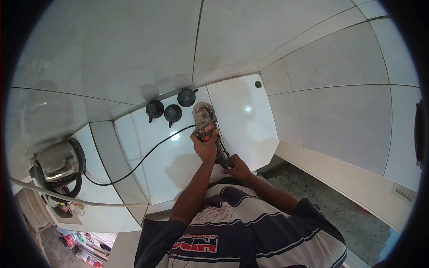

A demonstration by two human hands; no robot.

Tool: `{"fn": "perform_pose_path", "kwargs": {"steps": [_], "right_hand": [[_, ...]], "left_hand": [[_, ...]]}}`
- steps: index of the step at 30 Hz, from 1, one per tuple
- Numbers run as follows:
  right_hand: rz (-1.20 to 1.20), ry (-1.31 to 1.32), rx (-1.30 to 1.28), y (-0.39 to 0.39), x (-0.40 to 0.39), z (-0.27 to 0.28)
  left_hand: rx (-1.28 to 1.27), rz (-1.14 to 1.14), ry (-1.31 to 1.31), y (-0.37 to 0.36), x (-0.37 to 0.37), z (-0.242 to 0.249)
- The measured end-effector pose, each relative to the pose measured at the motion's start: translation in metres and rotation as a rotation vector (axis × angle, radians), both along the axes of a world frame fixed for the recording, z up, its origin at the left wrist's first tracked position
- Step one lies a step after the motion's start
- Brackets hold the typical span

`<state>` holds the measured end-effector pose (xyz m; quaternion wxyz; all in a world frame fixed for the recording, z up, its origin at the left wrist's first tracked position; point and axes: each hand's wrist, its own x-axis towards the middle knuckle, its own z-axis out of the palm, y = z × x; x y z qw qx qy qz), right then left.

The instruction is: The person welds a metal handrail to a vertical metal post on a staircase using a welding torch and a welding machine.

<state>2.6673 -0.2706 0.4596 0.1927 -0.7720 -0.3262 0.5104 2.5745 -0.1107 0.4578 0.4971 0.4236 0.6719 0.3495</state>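
Observation:
An angle grinder [204, 117], dusty, with a round guard at its far end, is over the white tiled counter. My left hand [205, 145] is wrapped round its body near the head. My right hand [237, 169] is closed at the grinder's rear end, by a dark looped cord; just what its fingers grip there is too small to tell. A black cable [149, 152] runs left from near the grinder across the counter. Three black cups [154, 109], [172, 113], [186, 97] stand upside down or upright, I cannot tell which, left of the grinder's head.
A glass kettle [60, 163] with a black handle stands on a ledge at the left. A pale hose [89, 202] crosses below it. Tiled walls [143, 40] enclose the counter's back and right. A dark hole [258, 84] is in the back right corner. Rough grey floor [313, 192] shows lower right.

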Motion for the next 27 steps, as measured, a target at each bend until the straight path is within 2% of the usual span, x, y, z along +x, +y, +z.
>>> {"fn": "perform_pose_path", "kwargs": {"steps": [3, 5, 9, 11, 12, 14, 15, 17, 18, 20, 21, 23, 24, 26, 27], "right_hand": [[0.0, -0.095, 0.018, 0.011, -0.001, 0.001], [-0.186, 0.074, -0.14, 0.018, 0.002, 0.006], [-0.268, 0.043, -0.205, 0.026, -0.001, 0.014], [-0.122, -0.162, -0.025, 0.023, -0.009, 0.019], [-0.116, -0.161, -0.024, 0.022, -0.012, 0.022], [-0.222, 0.057, 0.298, 0.018, -0.018, 0.03], [-0.22, 0.062, 0.291, 0.02, -0.017, 0.041], [-0.004, -0.043, 0.271, 0.025, -0.007, 0.06], [-0.009, -0.042, 0.268, 0.026, -0.008, 0.064], [0.215, -0.293, 0.432, 0.028, -0.005, 0.069], [0.214, -0.297, 0.439, 0.029, -0.002, 0.068], [0.397, -0.518, 0.554, 0.032, 0.002, 0.066], [0.395, -0.518, 0.559, 0.033, 0.002, 0.067], [0.441, -0.737, 0.701, 0.037, 0.004, 0.071], [0.433, -0.744, 0.704, 0.039, 0.006, 0.074]], "left_hand": [[-0.031, 0.012, 0.007, 0.001, 0.0, 0.0], [-0.027, 0.013, 0.009, 0.002, -0.001, 0.005], [-0.063, 0.056, -0.017, 0.004, 0.001, 0.009], [-0.073, 0.08, 0.008, 0.009, 0.001, 0.011], [-0.109, 0.064, -0.003, 0.012, 0.0, 0.015], [-0.15, 0.053, -0.011, 0.015, -0.002, 0.014], [-0.183, 0.058, -0.042, 0.016, -0.002, 0.007], [-0.218, 0.063, -0.069, 0.021, -0.004, 0.004], [-0.243, 0.055, -0.035, 0.024, -0.003, 0.007], [-0.26, 0.047, -0.007, 0.027, -0.002, 0.01], [-0.254, 0.051, -0.044, 0.029, -0.002, 0.008], [-0.239, 0.059, -0.079, 0.036, -0.002, 0.008], [-0.242, 0.042, -0.058, 0.039, -0.002, 0.009], [-0.237, 0.016, -0.04, 0.041, 0.0, 0.009], [-0.249, 0.035, -0.074, 0.042, 0.002, 0.007]]}}
